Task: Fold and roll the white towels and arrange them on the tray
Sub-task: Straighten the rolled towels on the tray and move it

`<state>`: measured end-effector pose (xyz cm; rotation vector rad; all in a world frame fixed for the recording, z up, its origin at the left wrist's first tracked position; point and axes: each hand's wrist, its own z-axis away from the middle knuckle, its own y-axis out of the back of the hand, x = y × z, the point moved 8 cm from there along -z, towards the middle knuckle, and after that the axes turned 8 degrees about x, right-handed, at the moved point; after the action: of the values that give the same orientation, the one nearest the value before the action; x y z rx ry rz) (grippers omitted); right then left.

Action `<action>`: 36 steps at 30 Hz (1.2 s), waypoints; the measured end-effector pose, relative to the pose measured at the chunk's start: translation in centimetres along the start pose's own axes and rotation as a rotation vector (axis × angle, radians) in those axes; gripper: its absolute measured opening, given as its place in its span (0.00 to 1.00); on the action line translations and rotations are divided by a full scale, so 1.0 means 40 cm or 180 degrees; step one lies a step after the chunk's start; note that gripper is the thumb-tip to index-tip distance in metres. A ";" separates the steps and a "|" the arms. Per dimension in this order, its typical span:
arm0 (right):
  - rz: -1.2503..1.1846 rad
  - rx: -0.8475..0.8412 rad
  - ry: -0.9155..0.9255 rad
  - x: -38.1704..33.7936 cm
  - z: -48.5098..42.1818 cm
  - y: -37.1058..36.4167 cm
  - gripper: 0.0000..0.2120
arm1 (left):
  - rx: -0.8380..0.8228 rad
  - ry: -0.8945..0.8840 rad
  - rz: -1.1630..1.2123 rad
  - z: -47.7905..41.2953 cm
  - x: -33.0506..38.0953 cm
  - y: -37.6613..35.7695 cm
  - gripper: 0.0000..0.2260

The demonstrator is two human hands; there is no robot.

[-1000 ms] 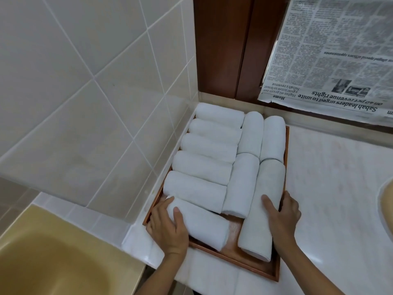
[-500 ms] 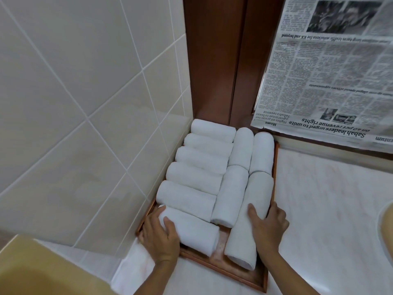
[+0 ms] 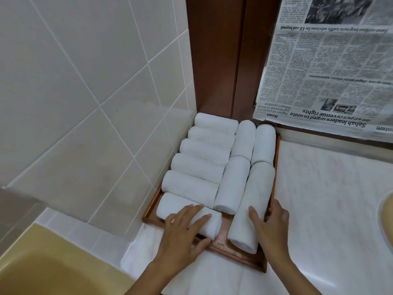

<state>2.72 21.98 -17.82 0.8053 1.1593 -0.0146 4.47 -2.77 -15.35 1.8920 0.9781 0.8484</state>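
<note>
Our left hand [image 3: 180, 231] lies flat on the nearest roll [image 3: 170, 206]. Its fingers [image 3: 195, 211] are straight and a little spread, and the thumb reaches down to the near rim of the tray [image 3: 234, 252]. This roll lies across the tray, with its long axis going left to right, like the five rolls behind it.

Our right hand [image 3: 274, 226] grips the long roll [image 3: 255, 188]. The thumb lies on top, and the fingers curl down its right side, next to the right rim. The long axis of this roll points away from us, and its near end is close to the near rim.

The tray sits on the white counter [image 3: 329, 199], in the corner by the tiled wall [image 3: 85, 103].
</note>
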 end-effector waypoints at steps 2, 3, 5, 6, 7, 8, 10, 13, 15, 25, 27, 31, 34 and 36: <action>0.0205 -0.0120 0.0073 -0.010 -0.006 -0.020 0.33 | -0.0417 -0.0165 -0.0136 -0.007 0.019 -0.041 0.29; 0.0330 -0.0126 0.0095 -0.014 -0.011 -0.027 0.34 | -0.0526 -0.0163 -0.0139 -0.011 0.020 -0.056 0.31; 0.0539 -0.0113 0.0094 -0.023 -0.018 -0.036 0.38 | -0.0535 -0.0170 -0.0070 -0.025 0.017 -0.067 0.31; 0.0644 -0.0120 0.0105 -0.028 -0.021 -0.041 0.40 | -0.0465 -0.0210 -0.0026 -0.033 0.012 -0.065 0.31; 0.0722 -0.0145 0.0117 -0.035 -0.023 -0.047 0.40 | -0.0356 -0.0268 0.0006 -0.037 0.003 -0.059 0.30; 0.0746 -0.0180 0.0116 -0.042 -0.024 -0.055 0.41 | -0.0223 -0.0312 0.0014 -0.042 -0.012 -0.048 0.28; 0.0702 -0.0250 0.0118 -0.054 -0.025 -0.071 0.41 | 0.0001 -0.0254 0.0049 -0.051 -0.057 -0.026 0.25; 0.0597 -0.0252 0.0090 -0.056 -0.025 -0.080 0.41 | 0.0051 -0.0095 0.0124 -0.054 -0.099 -0.018 0.23; 0.0564 -0.0256 0.0101 -0.053 -0.027 -0.077 0.40 | -0.0165 0.0141 0.0361 -0.060 -0.102 -0.031 0.26; 0.0119 0.0227 -0.0095 -0.084 -0.166 0.003 0.29 | -0.0916 0.0604 0.0377 -0.233 -0.209 -0.033 0.27; 0.0051 0.0281 -0.0118 -0.116 -0.236 0.004 0.33 | -0.1005 0.0584 0.0240 -0.257 -0.206 -0.055 0.29; 0.0097 0.0036 -0.0211 -0.157 -0.380 -0.035 0.37 | -0.0974 0.0299 0.0101 -0.276 -0.193 -0.091 0.34; 0.0436 -0.0180 -0.0178 -0.171 -0.425 -0.085 0.35 | -0.0790 0.0180 0.0167 -0.271 -0.201 -0.098 0.36; 0.0631 -0.0149 -0.0068 -0.181 -0.432 -0.113 0.34 | -0.0752 0.0125 0.0167 -0.280 -0.201 -0.102 0.36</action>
<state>-16.17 25.79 -17.15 0.8735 1.0519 0.1673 -9.85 -4.25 -15.60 1.7107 0.8157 0.9902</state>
